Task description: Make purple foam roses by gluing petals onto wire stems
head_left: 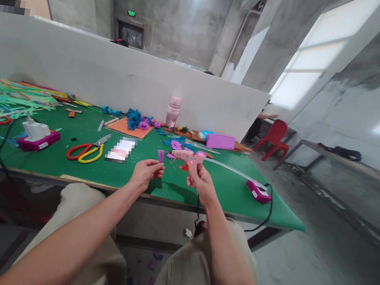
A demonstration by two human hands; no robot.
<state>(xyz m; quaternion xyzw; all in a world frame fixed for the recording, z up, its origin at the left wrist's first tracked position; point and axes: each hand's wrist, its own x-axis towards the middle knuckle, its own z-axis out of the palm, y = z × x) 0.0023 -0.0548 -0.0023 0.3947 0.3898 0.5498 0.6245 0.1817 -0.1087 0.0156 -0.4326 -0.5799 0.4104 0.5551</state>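
Near edge of the table (54,163): both hands are raised just over it, around the middle of its length.
Left hand (145,174): fingertips pinched together on a small purple piece (161,156), which stands upright above them; the thin strand hanging below is too faint to identify.
Right hand (201,182): fingers curled round the handle of a pink glue gun (187,159); whether the trigger is squeezed cannot be told.
Nozzle (170,152): points left towards the purple piece, near it but apart.
Steady grip: best to pinch the piece low, leaving its upper part free and fingertips clear of the hot tip.
Nozzle work: a slow, light squeeze close to the piece should give a small, even bead; a heavy one could run onto the fingers.
Clear rod (236,168): runs from the gun's rear towards the right edge; it probably needs free space to feed straight.
Scissors (96,144): lying well left of the left hand, blades towards the far edge.
Purple scraps (176,144): just beyond the nozzle.
Purple roll (220,142): near the far right corner.
Pink bottle (173,114): upright at the far edge, beyond both hands.
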